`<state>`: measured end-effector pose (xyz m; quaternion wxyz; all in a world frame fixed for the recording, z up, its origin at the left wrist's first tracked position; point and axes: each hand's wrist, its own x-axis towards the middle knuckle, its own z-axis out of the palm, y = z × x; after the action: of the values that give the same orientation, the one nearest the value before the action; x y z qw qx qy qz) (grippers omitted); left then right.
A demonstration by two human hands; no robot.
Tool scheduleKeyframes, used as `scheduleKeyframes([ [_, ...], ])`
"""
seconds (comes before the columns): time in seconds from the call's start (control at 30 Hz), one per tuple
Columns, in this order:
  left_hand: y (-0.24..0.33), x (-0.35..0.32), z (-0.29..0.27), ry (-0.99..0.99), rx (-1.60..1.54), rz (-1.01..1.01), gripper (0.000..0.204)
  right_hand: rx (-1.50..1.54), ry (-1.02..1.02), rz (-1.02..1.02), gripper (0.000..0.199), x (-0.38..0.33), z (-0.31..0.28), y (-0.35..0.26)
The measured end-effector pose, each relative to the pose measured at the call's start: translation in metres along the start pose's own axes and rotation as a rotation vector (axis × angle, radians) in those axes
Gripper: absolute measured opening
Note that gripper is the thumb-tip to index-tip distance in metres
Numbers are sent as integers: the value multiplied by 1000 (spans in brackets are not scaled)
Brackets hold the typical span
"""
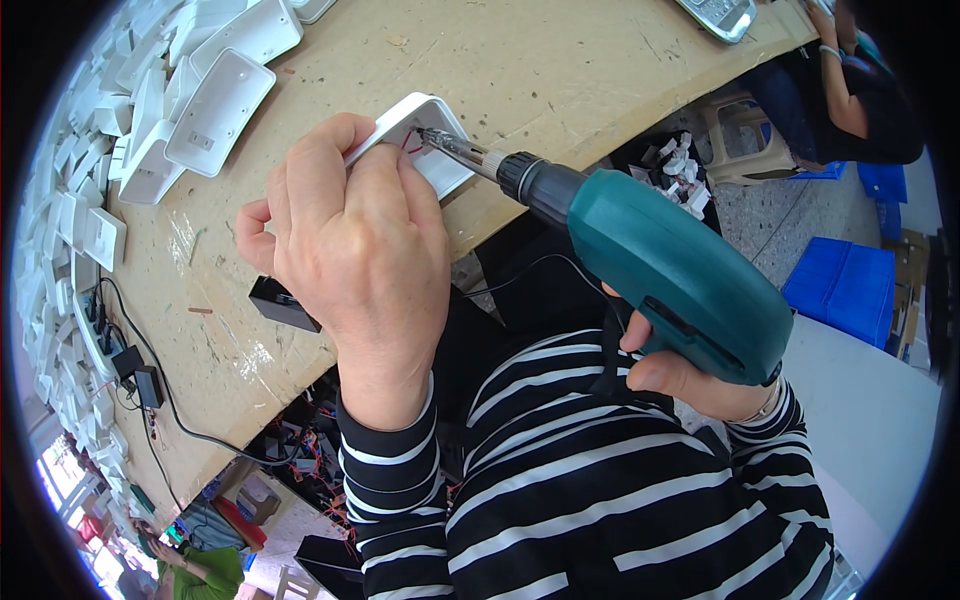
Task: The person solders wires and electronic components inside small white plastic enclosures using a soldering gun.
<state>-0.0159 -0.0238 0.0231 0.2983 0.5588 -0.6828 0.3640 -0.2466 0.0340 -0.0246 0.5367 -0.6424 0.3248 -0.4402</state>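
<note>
My left hand is closed around a white plastic housing, an open rectangular box shell, and tilts it above the table. A short red wire shows inside the shell. My right hand grips a teal and black pistol-shaped power screwdriver from below and behind. Its long metal end points left into the housing, close to my left fingers. Exactly what the tip touches is too small to tell. Much of the right hand's grip is hidden by the tool body.
White shells pile up along the table's left side. A small black box stands beside my left wrist. Black cables and adapters lie near the left edge. A thin cord passes under the tool. Other people sit at upper right and lower left.
</note>
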Motion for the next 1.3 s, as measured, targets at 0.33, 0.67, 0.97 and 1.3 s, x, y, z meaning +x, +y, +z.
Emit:
scheduleKeyframes([
  [0.33, -1, 0, -1, -4, 1, 4, 1, -238, 98, -176, 75, -4, -3, 8],
  [0.67, -2, -3, -5, -42, -13, -10, 2, 28, 147, -307, 76, -19, -8, 21],
  [0.97, -15, -7, -12, -79, -114, -45, 24, 247, 115, -268, 72, -20, -17, 21],
  [1.3, -45, -10, 2, -479, -1079, -645, 20, 116, 562, -37, 69, -76, -11, 20],
])
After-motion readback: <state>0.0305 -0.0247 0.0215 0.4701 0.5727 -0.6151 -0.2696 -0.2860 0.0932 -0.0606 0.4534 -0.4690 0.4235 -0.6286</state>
